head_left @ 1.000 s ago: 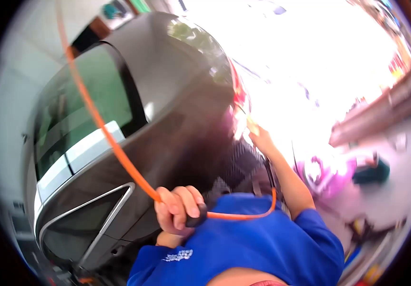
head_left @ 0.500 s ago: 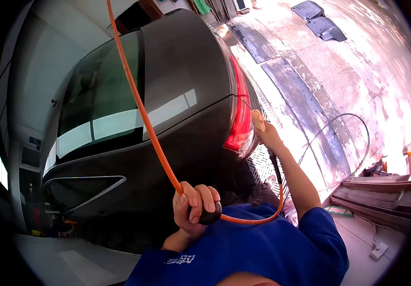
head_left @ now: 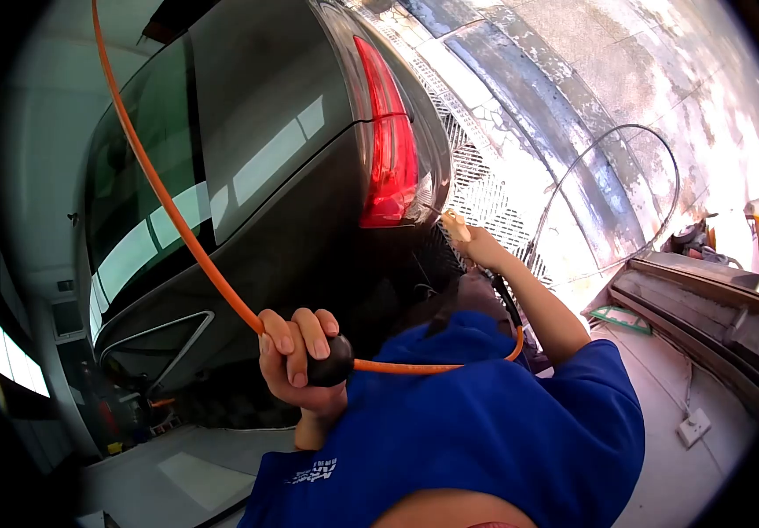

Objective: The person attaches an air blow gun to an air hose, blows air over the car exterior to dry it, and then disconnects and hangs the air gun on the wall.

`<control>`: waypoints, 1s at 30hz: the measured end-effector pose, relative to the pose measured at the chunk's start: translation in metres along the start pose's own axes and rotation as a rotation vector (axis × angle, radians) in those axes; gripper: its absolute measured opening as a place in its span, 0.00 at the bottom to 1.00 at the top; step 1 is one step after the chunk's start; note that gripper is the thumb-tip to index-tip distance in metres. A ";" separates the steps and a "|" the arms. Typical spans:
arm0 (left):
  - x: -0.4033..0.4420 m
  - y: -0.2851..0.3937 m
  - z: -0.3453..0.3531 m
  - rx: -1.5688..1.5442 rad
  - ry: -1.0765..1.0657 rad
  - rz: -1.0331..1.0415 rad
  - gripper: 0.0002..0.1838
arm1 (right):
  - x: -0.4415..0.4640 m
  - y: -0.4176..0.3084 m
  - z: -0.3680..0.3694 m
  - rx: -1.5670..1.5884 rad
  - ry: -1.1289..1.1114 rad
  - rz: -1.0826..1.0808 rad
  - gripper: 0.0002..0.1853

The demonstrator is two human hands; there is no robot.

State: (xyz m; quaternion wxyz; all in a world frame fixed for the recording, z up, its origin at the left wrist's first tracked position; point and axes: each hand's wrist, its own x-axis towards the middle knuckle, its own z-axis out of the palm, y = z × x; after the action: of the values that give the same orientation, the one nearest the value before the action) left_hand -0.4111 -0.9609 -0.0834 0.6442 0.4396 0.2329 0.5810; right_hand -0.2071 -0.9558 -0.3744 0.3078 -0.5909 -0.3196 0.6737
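My left hand (head_left: 300,356) is wrapped round an orange hose (head_left: 172,211), beside a black ball (head_left: 330,362) fitted on it. Farther right, my right hand (head_left: 481,248) is closed on a spray gun (head_left: 456,226) with a tan upper part and a thin dark nozzle. That nozzle points at the lower end of the red tail light (head_left: 388,145) on a dark car (head_left: 282,202). From the ball, the hose runs across my blue shirt, then joins a black section rising toward my right hand, which hides most of the gun's grip.
A floor grating (head_left: 489,194) lies behind the car. A thin dark hose (head_left: 677,189) loops over the sunlit, patchy ground. At the right are a brown ledge (head_left: 696,304) and a white socket block (head_left: 693,428) on the pale floor.
The car and its tail light have shifted left and up in view. The nozzle has moved from the light's upper part to its lower end. Both hands keep their holds.
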 end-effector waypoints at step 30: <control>0.057 -0.062 0.041 -0.122 -0.064 0.028 0.12 | 0.096 -0.134 -0.055 -0.193 0.048 -0.346 0.18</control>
State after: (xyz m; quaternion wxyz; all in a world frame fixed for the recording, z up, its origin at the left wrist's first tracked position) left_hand -0.3319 -0.9148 -0.1029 0.6686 0.4214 0.1702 0.5886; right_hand -0.1577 -0.7951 -0.3306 0.3685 -0.5699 -0.4721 0.5626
